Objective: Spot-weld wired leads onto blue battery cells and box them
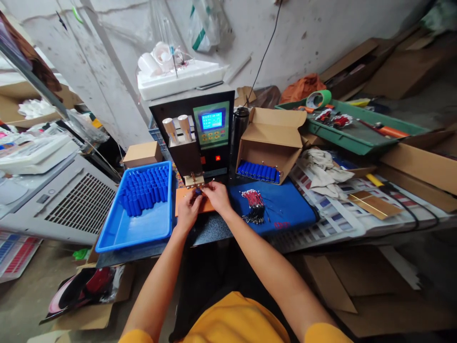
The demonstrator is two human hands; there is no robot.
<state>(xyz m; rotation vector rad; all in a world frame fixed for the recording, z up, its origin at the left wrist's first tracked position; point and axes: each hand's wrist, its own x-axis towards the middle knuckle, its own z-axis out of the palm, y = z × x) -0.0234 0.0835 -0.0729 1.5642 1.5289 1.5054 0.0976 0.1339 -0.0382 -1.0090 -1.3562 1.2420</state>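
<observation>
- My left hand (pixel 188 209) and right hand (pixel 215 195) meet at the centre of the frame, fingertips drawn together around a small blue cell (pixel 198 191) (only a sliver of it shows between them).
- Both sets of fingers look pinched on it, the left from the left side, the right from the right; I cannot tell which hand carries more of the grip.
- The cell sits directly under the welding head (pixel 193 178) of the spot welder (pixel 200 133), just above my fingertips in the frame. Its long axis seems to run left to right between the hands, though too little shows to be sure.
- It is a short dark-blue cylinder, the same colour as the others around.
- Under the hands lies an orange pad (pixel 185 197), on the dark worktop.
- To the left of centre, a blue tray (pixel 117 233) holds rows of standing blue cells.
- Right of my right hand, a bundle of red wires (pixel 253 205) lies on a blue mat (pixel 285 209).
- Upper right of centre, an open cardboard box (pixel 271 138) holds more blue cells lying in a row.
</observation>
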